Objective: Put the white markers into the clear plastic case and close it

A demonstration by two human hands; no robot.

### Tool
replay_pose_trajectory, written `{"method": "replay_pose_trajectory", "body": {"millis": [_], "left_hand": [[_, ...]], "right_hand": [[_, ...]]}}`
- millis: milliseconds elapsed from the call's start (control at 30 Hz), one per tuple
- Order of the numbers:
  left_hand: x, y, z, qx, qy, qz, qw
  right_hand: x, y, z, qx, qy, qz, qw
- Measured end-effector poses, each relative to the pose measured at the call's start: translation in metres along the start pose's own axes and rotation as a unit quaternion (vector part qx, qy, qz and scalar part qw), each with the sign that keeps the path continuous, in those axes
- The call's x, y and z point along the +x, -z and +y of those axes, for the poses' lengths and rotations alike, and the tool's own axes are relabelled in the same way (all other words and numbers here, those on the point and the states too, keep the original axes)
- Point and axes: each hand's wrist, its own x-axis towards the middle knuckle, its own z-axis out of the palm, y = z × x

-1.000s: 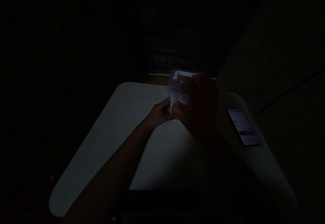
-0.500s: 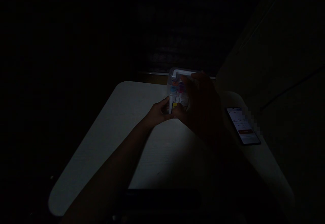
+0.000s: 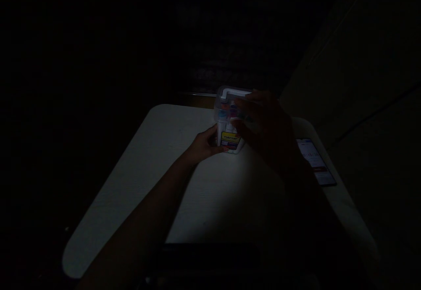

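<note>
A clear plastic marker case (image 3: 230, 140) with a white handle stands near the far edge of the white table. Through its wall show colored marker caps, and a yellow label is on the front. My left hand (image 3: 205, 145) grips the lower left of the case, its thumb across the bottom front corner. On the upper right, my right hand (image 3: 268, 125) spans the lid, thumb at the front and fingers on top by the handle. That hand is in deep shadow and hides the right side of the case.
A phone (image 3: 317, 165) with a lit timer screen lies at the table's right edge, partly behind my right forearm. The table (image 3: 131, 167) has rounded corners. A dark bar-shaped thing (image 3: 210, 255) lies along the near edge. The surroundings are very dark.
My right thumb has moved up from the bottom front of the case to the lid, uncovering the yellow label. My left hand keeps its grip.
</note>
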Motion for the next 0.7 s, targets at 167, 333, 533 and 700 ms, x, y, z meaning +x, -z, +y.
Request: {"method": "replay_pose_trajectory", "body": {"millis": [167,333,533,700], "left_hand": [[0.0002,0.0009,-0.0037,-0.006,-0.005,0.0,1.0],[0.0,0.0001,-0.0027,-0.02,-0.008,-0.006,1.0],[0.0003,0.0006,-0.0024,-0.025,0.001,-0.004,1.0],[0.0003,0.0015,-0.0059,-0.012,0.002,0.005,1.0]], "right_hand": [[-0.0005,-0.0024,0.0078,0.021,-0.014,-0.008,1.0],[-0.0004,-0.0017,0.0084,0.025,-0.024,-0.014,0.999],[0.0001,-0.0007,0.0052,0.014,-0.048,-0.033,0.998],[0.001,0.0005,0.0031,0.007,-0.048,-0.031,0.998]]}}
